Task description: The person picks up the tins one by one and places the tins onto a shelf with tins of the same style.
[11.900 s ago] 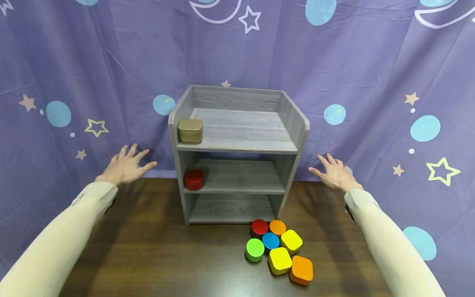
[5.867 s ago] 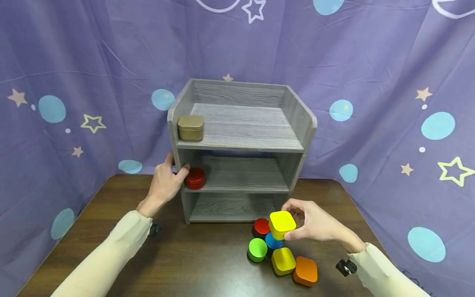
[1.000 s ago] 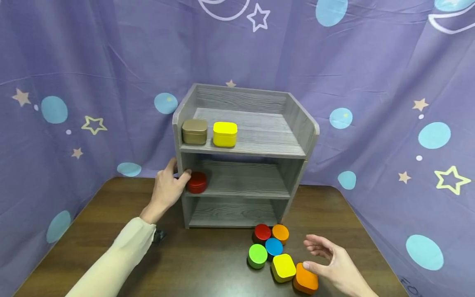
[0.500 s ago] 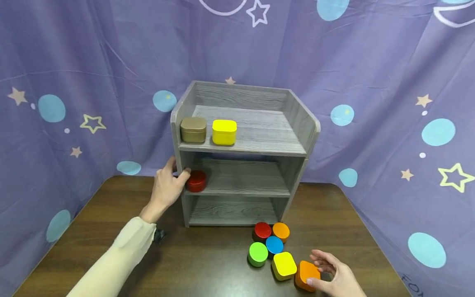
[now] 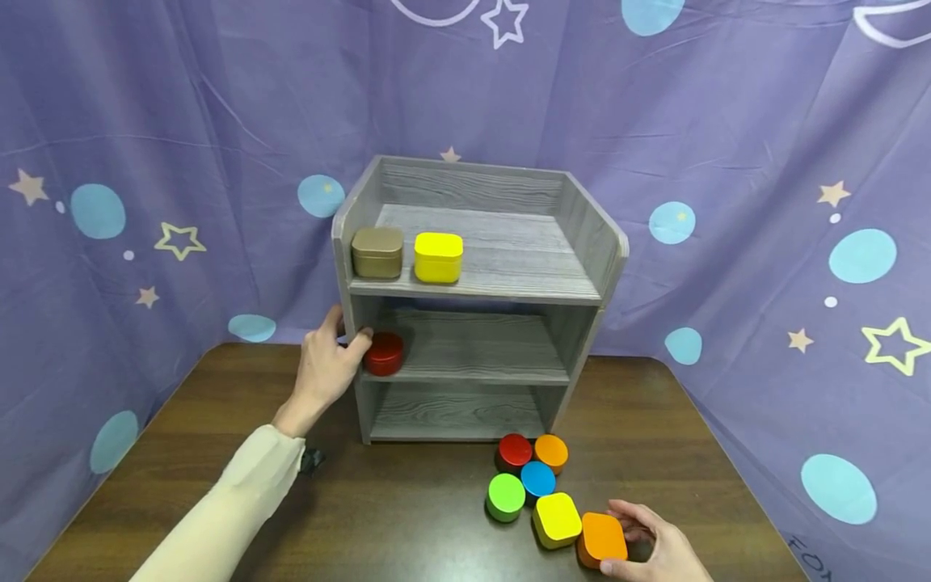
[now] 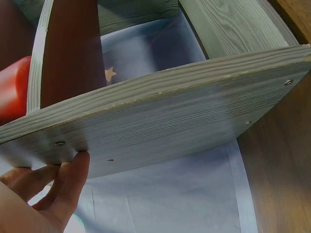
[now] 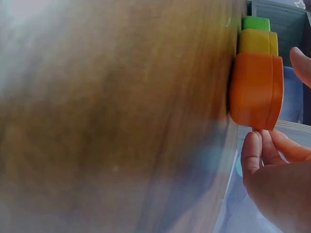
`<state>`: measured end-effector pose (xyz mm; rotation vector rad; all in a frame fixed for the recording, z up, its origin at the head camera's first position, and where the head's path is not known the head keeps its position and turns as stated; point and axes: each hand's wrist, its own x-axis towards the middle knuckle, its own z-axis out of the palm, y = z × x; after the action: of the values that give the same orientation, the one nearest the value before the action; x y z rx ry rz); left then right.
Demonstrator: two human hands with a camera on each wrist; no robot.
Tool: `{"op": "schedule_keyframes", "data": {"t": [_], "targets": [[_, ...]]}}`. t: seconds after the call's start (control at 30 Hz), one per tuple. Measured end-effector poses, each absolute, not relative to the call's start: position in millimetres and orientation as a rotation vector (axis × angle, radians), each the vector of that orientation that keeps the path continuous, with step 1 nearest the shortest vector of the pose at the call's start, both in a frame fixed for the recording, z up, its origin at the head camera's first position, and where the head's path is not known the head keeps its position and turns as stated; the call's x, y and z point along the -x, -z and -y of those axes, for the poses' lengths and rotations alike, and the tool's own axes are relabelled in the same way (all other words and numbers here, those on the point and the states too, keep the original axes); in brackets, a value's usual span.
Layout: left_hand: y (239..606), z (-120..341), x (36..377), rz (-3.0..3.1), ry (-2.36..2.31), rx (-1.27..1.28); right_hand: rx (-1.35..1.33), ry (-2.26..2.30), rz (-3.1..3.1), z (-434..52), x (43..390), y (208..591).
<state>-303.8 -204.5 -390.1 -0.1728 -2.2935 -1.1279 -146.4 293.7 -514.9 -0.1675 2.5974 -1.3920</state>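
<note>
The orange square tin lies on the dark wooden table at the near right end of the cluster, just beside the yellow square tin, and the right hand curls fingers and thumb around its sides. Its smooth, rounded-corner, glossy walls look slippery, so I judge a firm pinch on opposite flat sides best. The left hand grips the grey wood-grain shelf at its left wall, steadying it.

No legible text, label, brand or number was found on anything shown, in any of the views.
</note>
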Motion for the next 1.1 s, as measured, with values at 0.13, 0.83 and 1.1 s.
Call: {"op": "schedule_keyframes", "data": {"t": [0.13, 0.83, 1.1], "targets": [[389.5, 204.3, 303.2, 2.294, 1.123, 0.164, 0.178, 1.394, -2.538, -297.1, 149.8, 519.1], [389.6, 204.8, 303.5, 2.298, 1.122, 0.165, 0.261, 1.395, -2.484, -303.1, 154.1, 523.8], [390.1, 204.4, 303.8, 2.301, 1.132, 0.160, 0.297, 1.417, -2.490, -303.4, 153.2, 526.7]]}}
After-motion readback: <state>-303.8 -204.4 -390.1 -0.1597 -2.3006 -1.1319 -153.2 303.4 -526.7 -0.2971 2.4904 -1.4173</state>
